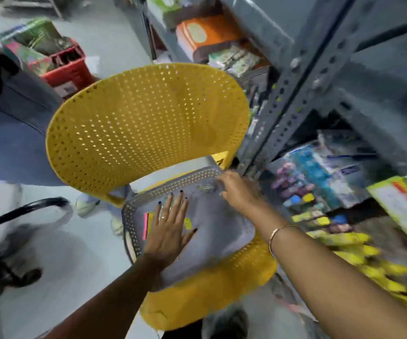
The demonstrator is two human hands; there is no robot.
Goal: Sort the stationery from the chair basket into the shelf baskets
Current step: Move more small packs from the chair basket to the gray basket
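A grey perforated basket (212,241) sits on the seat of a yellow plastic chair (148,118). My left hand (170,223) lies flat inside it, fingers spread, over pink and yellow sticky notes (148,223). My right hand (239,189) reaches to the basket's far right corner, fingers curled at the rim; the blur hides whether it holds anything. A small yellow item (187,223) lies beside my left thumb.
A grey metal shelf (295,99) stands right of the chair, its lower level packed with colourful stationery (320,192) and yellow packets (369,260). A red crate (68,69) sits on the floor behind. A person in blue trousers (14,133) stands at left by a black chair base (6,216).
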